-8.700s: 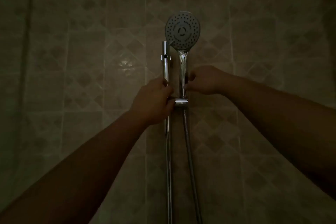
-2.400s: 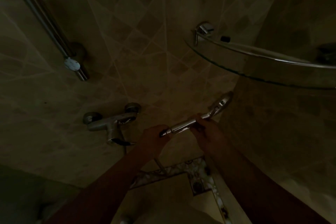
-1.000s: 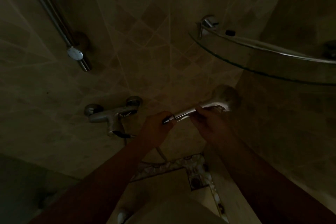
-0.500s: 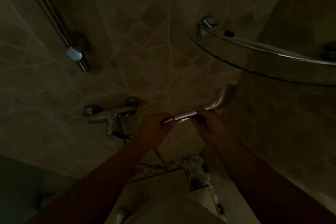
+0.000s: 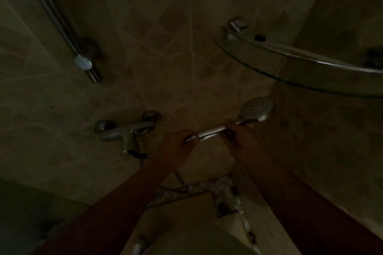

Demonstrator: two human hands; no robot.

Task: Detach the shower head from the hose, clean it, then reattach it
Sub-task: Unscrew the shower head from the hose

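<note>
The chrome shower head lies roughly level in front of me, its round spray face turned toward the camera at the right end. My right hand grips the upper part of the handle. My left hand grips the hose nut at the handle's lower end. A short stretch of hose hangs below my left wrist. The room is very dark.
A chrome mixer tap is on the tiled wall to the left. The slide rail with its bottom bracket runs up the upper left. A curved glass corner shelf juts out at upper right. A floor drain sits below.
The shower head has rotated about its handle between my hands, so the spray face now shows. It came off the rail holder several seconds ago and was lowered near the tap.
</note>
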